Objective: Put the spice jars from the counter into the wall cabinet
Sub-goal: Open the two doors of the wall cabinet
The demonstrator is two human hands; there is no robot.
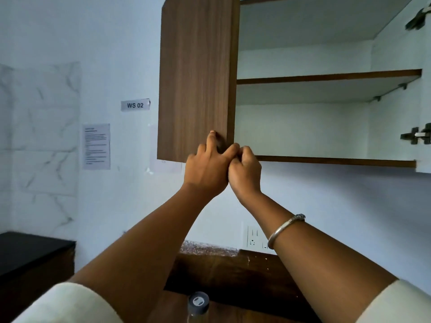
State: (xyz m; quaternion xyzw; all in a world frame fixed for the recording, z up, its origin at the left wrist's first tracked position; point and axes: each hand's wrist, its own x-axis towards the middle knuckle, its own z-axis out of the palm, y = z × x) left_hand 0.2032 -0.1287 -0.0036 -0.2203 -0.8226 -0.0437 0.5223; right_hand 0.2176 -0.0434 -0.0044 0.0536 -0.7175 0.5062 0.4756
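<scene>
Only one spice jar [198, 303] shows: clear glass with a dark grey cap, standing on the brown desk [233, 308] well below the wall cabinet [326, 160], under its left half. Nothing touches the jar.

Both hands are raised to the cabinet. The left grip [206, 166] is at the lower right corner of the one wood-grain cabinet door [196, 78] in view. One finger lies on the door's face and the others hook over its free edge. The right grip [245, 169] presses against the left, its fingers bunched tight at that same corner; whether it holds the door I cannot tell.

Right of the door the cabinet stands open. One shelf board [326, 76] splits it into two white compartments, and two metal hinges [416, 136] sit on its right wall.

One silver bangle [283, 229] circles the right forearm. Left of the cabinet, two papers hang on the wall: a label reading "WS 02" [135, 105] and a printed sheet [96, 146]. Below the cabinet is one white socket plate [255, 236].
</scene>
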